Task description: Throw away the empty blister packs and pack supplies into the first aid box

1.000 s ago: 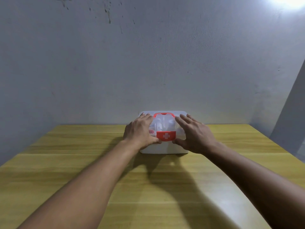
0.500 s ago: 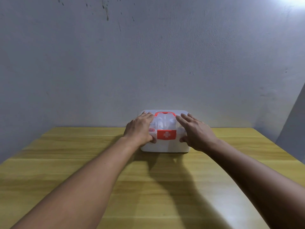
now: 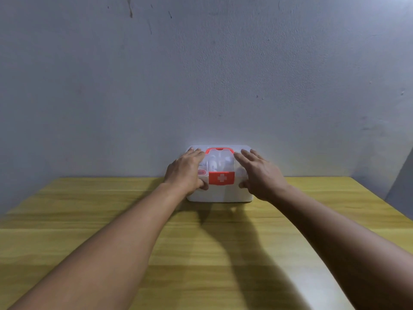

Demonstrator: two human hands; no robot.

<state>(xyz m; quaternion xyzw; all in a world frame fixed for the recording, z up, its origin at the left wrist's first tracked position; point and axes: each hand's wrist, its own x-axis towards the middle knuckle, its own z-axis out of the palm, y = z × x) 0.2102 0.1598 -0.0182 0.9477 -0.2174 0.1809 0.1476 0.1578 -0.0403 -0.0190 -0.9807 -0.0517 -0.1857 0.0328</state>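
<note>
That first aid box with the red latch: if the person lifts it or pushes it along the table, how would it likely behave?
The first aid box looks like rigid moulded plastic, so it should keep its shape. Its wide, flat base on the table suggests it slides rather than tips. Items showing through the clear lid may rattle, and it is probably fairly light. The left hand and right hand flank it.

— Where are the arms?
— Both reach straight out, far in front.
— And the hands?
— The left hand (image 3: 186, 170) and right hand (image 3: 260, 175) lie flat, palms down, fingers spread, thumbs tucked in toward each other.
</note>
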